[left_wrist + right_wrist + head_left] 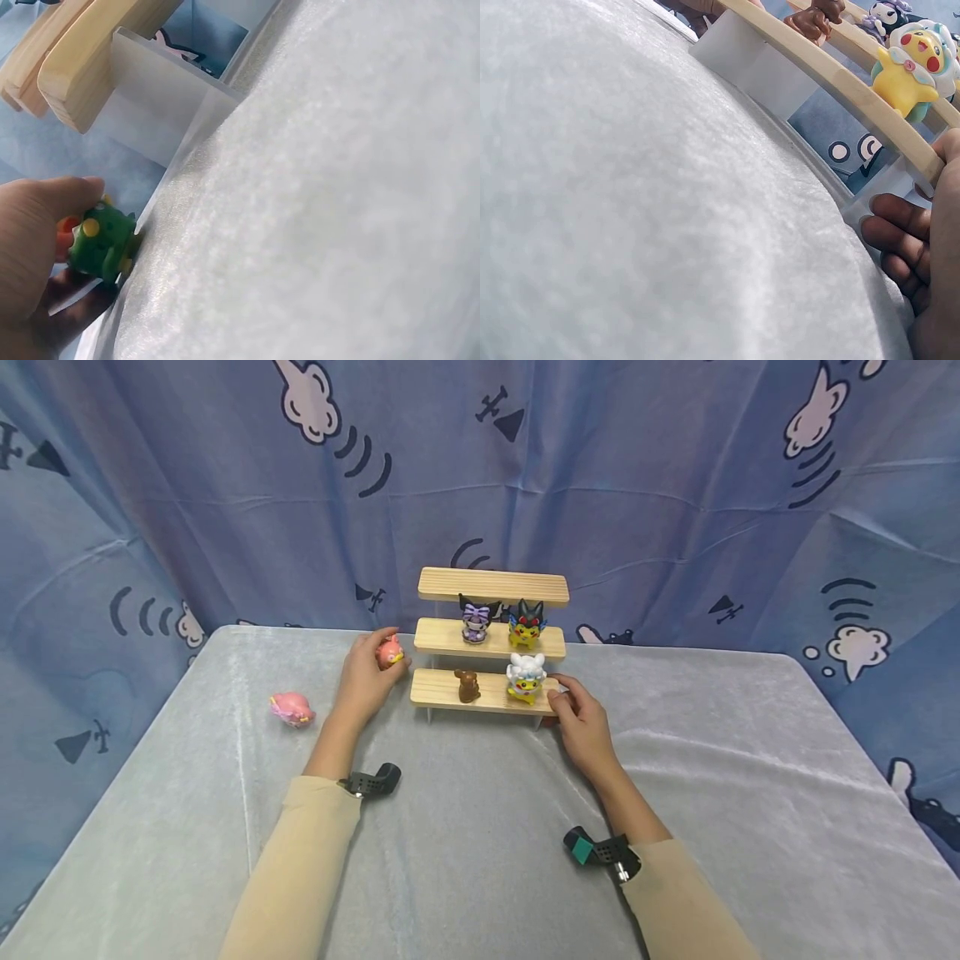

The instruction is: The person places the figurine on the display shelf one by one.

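Observation:
A three-tier wooden display shelf (491,639) stands toward the back of the table. Left of it, my left hand (367,675) grips a small figurine (389,652). It looks pink-orange from the head; the left wrist view shows its green, yellow-spotted side (101,240) close to the cloth. My right hand (585,722) holds the right end of the lowest board, its thumb at the front edge. On that board are a brown rabbit-like figurine (468,687) and a yellow figurine in a white hood (526,678). The middle board bears a purple-and-black figurine (476,620) and a yellow one with a black hood (527,625).
A pink figurine (292,708) lies on the table, left of my left forearm. Pale grey cloth (480,860) covers the table. A blue patterned curtain (600,460) hangs behind the shelf and along both sides.

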`<state>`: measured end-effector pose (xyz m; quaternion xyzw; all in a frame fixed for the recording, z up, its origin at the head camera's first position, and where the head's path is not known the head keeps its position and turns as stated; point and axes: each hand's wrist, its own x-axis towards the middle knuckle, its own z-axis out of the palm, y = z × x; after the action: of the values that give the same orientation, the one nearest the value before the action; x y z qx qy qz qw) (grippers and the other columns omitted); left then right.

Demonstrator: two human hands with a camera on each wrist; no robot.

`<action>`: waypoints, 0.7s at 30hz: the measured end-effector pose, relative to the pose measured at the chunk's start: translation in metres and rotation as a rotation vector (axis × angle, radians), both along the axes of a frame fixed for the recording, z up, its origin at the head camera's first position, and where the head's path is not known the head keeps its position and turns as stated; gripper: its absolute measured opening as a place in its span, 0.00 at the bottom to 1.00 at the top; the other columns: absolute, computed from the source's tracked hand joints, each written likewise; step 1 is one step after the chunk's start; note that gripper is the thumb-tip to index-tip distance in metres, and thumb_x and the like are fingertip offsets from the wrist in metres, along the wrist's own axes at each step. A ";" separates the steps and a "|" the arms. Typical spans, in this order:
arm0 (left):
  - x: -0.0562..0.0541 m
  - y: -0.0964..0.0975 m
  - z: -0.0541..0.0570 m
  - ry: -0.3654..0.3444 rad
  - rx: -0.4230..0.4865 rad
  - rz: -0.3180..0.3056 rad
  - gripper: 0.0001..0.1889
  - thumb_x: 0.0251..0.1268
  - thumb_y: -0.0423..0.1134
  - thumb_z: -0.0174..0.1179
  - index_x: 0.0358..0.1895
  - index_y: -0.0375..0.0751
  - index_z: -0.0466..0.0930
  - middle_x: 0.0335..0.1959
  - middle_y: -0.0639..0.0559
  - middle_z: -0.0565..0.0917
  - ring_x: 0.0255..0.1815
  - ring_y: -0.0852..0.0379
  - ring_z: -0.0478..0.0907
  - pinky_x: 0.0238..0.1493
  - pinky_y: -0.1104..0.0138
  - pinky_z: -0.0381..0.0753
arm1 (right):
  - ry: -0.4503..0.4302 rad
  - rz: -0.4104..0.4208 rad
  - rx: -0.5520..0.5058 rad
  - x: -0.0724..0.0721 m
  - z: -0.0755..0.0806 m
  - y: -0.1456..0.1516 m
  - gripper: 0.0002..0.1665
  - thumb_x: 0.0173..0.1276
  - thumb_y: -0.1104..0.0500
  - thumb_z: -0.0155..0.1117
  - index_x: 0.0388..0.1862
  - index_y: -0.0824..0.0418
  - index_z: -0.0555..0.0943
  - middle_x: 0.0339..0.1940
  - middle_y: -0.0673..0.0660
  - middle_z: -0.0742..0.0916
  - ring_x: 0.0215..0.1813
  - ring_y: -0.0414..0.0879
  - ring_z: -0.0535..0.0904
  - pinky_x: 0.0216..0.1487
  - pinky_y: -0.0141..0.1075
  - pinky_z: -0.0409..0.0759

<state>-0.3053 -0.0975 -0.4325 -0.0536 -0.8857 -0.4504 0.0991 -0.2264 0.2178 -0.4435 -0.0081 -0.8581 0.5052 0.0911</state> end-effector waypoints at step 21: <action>-0.001 0.002 -0.002 -0.051 0.021 0.021 0.23 0.67 0.39 0.66 0.64 0.42 0.76 0.56 0.42 0.81 0.51 0.49 0.77 0.54 0.56 0.78 | -0.055 0.001 -0.017 0.001 0.008 -0.003 0.22 0.80 0.57 0.51 0.68 0.62 0.75 0.35 0.64 0.86 0.32 0.42 0.83 0.41 0.28 0.78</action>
<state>-0.3065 -0.0959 -0.4342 -0.0318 -0.8837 -0.4597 0.0817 -0.2252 0.2147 -0.4351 -0.0225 -0.8560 0.5120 0.0673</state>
